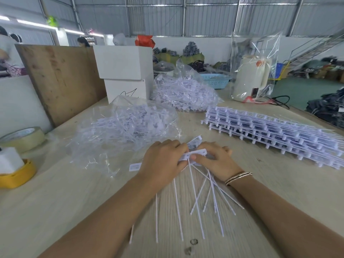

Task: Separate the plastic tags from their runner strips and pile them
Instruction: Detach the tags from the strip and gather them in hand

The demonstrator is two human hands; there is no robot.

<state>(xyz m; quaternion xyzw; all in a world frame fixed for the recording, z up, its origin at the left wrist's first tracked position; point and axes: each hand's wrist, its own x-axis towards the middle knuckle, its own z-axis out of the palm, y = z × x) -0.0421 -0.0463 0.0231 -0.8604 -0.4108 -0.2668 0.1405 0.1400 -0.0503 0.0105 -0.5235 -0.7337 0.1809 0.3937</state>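
Observation:
My left hand [163, 161] and my right hand [216, 161] meet at the table's middle and both grip a bunch of white plastic tags [195, 153] by their flat heads. The tags' long thin tails [197, 202] fan out toward me over the wooden table [74, 202]. A stack of uncut tag strips on runners [275, 135] lies to the right. A pile of loose tags on clear plastic [126, 125] sits beyond my left hand. One single tag head [135, 167] lies flat beside my left wrist.
A second bag of loose tags [184, 94] lies further back. White boxes [124, 71] and a wooden board [61, 81] stand behind. A tape roll [22, 138] and yellow tape dispenser [16, 174] are at left. A bagged kettle [251, 79] stands at back right.

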